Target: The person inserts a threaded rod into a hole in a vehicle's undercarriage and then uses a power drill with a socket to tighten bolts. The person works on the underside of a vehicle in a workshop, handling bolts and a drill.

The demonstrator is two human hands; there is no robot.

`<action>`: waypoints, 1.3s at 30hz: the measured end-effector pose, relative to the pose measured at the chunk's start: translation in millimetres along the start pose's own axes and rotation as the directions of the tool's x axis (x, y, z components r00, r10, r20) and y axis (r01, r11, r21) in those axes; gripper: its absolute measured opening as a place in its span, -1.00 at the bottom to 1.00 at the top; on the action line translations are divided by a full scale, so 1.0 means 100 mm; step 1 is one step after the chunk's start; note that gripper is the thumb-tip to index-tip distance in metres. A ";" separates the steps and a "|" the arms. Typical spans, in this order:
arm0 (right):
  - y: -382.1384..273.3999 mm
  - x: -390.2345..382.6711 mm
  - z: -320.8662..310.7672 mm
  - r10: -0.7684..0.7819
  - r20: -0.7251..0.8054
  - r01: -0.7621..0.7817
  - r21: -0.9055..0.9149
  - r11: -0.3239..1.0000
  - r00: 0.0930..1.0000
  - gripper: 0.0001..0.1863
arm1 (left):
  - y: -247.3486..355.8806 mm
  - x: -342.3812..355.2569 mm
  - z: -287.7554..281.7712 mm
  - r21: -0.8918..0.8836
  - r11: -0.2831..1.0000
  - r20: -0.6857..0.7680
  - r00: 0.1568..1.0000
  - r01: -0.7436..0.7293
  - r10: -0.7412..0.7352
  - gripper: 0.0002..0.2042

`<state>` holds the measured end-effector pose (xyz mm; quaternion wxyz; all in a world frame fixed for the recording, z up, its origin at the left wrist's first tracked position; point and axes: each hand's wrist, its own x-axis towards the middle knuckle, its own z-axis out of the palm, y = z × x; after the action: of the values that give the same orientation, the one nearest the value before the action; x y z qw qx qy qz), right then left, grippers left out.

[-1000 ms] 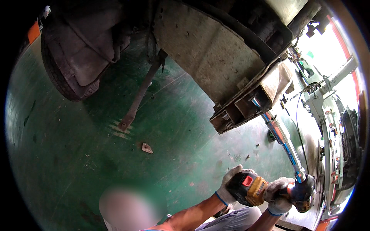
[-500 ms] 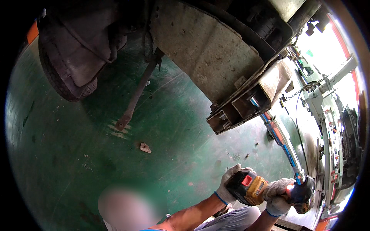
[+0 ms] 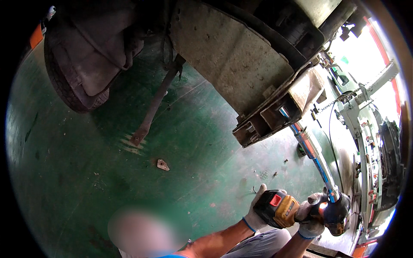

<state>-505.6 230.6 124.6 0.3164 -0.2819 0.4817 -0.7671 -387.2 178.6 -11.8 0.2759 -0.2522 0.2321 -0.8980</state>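
A cordless impact wrench (image 3: 336,215), black and yellow, is held low at the right in both hands. My left hand (image 3: 257,210), in a pale knit glove, is closed around the battery end. My right hand (image 3: 310,217), gloved likewise, wraps the handle just behind the tool's head. From the wrench a long shiny steel extension bar (image 3: 320,167) with a thicker middle section slants up and left. Its far end reaches inside the open, rusty end of a metal vehicle frame (image 3: 275,116); the tip's contact is hidden.
The vehicle's tyre (image 3: 73,92) and dark liner hang at upper left. A bar (image 3: 150,107) slopes down to the green floor (image 3: 86,180), where a small metal plate (image 3: 162,164) lies. A pale frame stand with chain (image 3: 359,116) stands at right. My knee (image 3: 271,243) is below the wrench.
The wrench and both hands have shifted slightly, the left hand a little right and down. The extension bar still reaches into the frame end. A bright glow by the right hand has faded.
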 end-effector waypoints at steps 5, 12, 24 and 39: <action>0.08 -0.03 -0.06 -0.073 0.367 0.083 -0.011 0.996 0.927 -0.58 | 0.01 0.01 -0.08 -0.008 1.000 0.168 0.986 0.021 -0.020 -0.28; 0.04 -0.01 0.04 -0.054 0.512 0.075 -0.019 0.997 0.857 -0.67 | 0.00 0.03 -0.16 -0.035 0.999 0.209 0.978 0.013 -0.005 -0.29; 0.03 -0.02 0.04 -0.002 0.469 -0.001 0.007 1.000 0.883 -0.67 | 0.02 0.04 -0.12 -0.041 0.999 0.210 0.978 0.028 -0.019 -0.31; -0.02 -0.05 0.23 -0.074 0.475 0.134 -0.094 0.987 0.877 -0.69 | 0.00 0.04 -0.08 -0.067 0.997 0.159 0.987 0.040 -0.029 -0.34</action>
<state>-485.7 222.2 134.3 0.3639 -0.5039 0.4215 -0.6603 -395.2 178.5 -16.5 0.2690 -0.3361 0.2364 -0.8711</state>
